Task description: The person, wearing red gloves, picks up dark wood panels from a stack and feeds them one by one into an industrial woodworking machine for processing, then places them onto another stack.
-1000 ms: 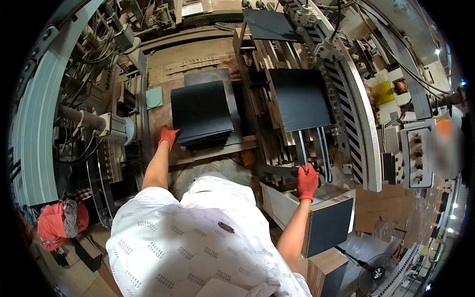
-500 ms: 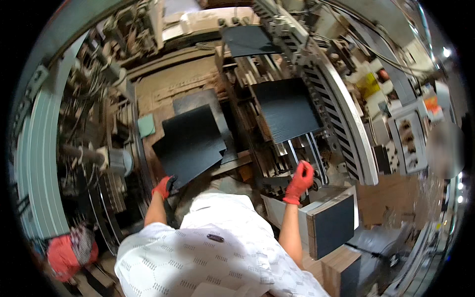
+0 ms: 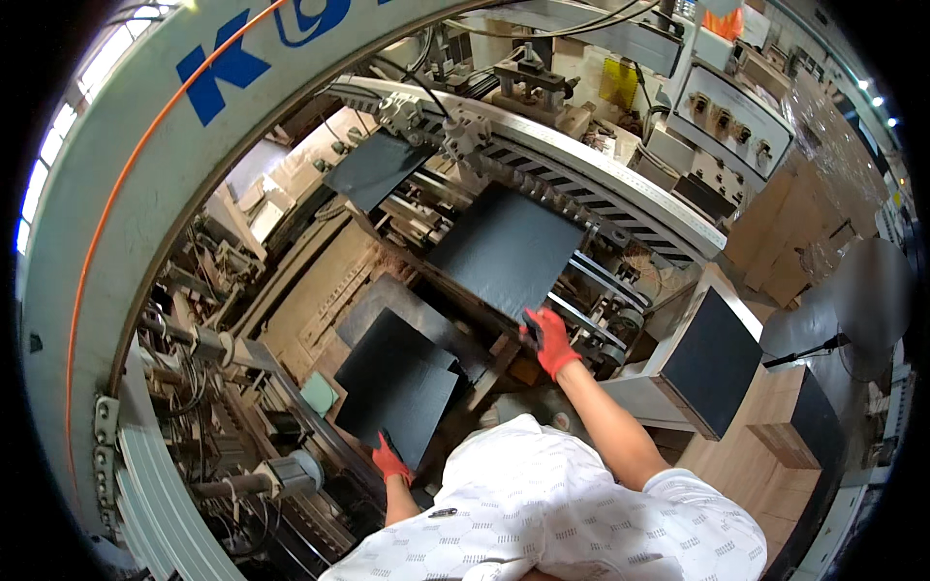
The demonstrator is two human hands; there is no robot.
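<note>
The person's left hand, in a red glove, is closed on the near edge of a loose dark panel, part of its grip lost under the sheet. This panel lies askew over other dark sheets, which it mostly covers, so their number cannot be told. A grey plate shows partly beyond them, with a pale green pad just beside the pile.

The red-gloved right hand is at the near corner of a second dark panel, its fingers bent; whether it grips that corner or only touches it cannot be told. That panel lies across metal rails, hiding their middle stretch.

A third dark panel lies farther along, partly covered by machine parts. The white shirt hides most of the left forearm. A large pale beam is cut off above, and a blurred round patch obscures the far right.
</note>
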